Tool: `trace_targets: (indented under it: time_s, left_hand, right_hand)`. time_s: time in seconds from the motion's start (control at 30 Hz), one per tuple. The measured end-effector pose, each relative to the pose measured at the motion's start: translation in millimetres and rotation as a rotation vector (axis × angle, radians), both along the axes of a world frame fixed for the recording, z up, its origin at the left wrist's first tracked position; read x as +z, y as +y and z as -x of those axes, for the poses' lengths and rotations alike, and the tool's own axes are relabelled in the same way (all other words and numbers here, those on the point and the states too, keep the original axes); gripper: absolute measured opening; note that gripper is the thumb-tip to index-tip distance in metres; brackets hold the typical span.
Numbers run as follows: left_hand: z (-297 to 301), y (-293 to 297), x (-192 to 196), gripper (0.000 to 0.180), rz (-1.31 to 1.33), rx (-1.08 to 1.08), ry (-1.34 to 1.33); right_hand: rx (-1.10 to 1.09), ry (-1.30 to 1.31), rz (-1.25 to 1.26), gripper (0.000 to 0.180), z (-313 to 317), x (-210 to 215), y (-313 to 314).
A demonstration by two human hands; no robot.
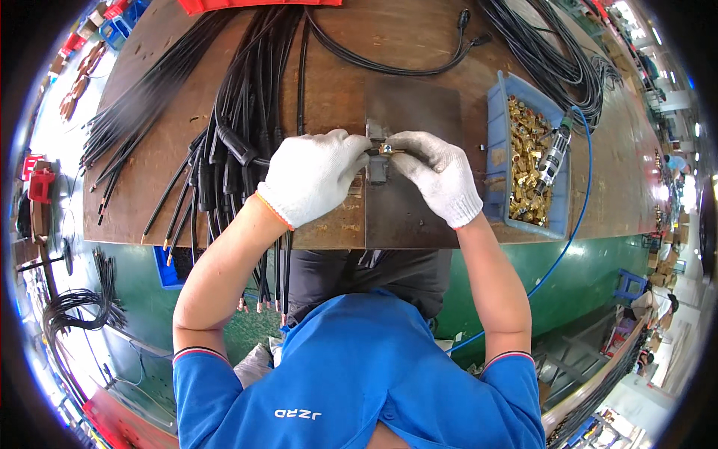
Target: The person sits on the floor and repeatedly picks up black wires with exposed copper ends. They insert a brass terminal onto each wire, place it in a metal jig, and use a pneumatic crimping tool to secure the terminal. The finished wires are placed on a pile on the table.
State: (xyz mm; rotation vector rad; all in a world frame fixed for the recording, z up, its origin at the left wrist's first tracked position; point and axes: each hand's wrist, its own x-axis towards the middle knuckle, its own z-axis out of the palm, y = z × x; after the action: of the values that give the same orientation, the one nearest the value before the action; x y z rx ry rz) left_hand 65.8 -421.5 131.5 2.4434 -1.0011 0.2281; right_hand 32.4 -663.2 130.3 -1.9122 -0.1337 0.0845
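Observation:
Both my hands wear white knit gloves and meet over a dark plate [415, 217] on the table. My left hand [314, 176] is closed round what appears to be the end of a black cable, mostly hidden by the glove; a thick black sleeve [236, 145] lies just left of it. A small brass fitting [387, 149] sits between my fingertips, pinched by the thumb and forefinger of my right hand [440, 173]. Under it is a small grey metal block [377, 170] on the plate. Whether cable and fitting are joined cannot be made out.
A blue bin [497, 161] of brass fittings [526, 153] stands at the right, with an air tool [554, 159] on it and a blue hose [585, 194] trailing off. Black cable bundles [254, 75] cover the left. More coiled cables [550, 52] and a red tray [254, 3] lie farther back.

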Motion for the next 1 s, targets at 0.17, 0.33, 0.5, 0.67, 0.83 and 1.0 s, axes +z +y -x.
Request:
trace_targets:
  time_s: [0.17, 0.33, 0.5, 0.67, 0.83, 1.0]
  left_hand:
    - [-6.7, -1.0, -5.4, 0.017, -0.015, 0.017, -0.025]
    - [-11.7, -2.5, -12.7, 0.015, -0.052, 0.039, -0.043]
    - [-16.6, -2.1, -27.2, 0.014, -0.088, 0.048, -0.080]
    - [-17.0, -2.4, -27.6, 0.015, -0.070, 0.050, -0.067]
    - [-17.6, -1.2, -32.2, 0.015, -0.062, 0.045, -0.041]
    - [-18.4, -0.9, -33.3, 0.014, -0.064, 0.044, -0.020]
  right_hand:
    - [0.058, -0.280, 0.393, 0.018, -12.5, -0.1, 2.2]
    - [0.075, -0.459, 0.539, 0.015, -20.6, -6.5, 3.9]
    - [0.060, -0.423, 0.569, 0.014, -26.0, -16.5, 7.0]
    - [0.037, -0.286, 0.507, 0.015, -30.4, -12.4, 10.0]
    - [0.072, -0.335, 0.536, 0.017, -33.4, -16.3, 8.6]
    - [0.076, -0.358, 0.559, 0.016, -34.5, -16.9, 9.2]
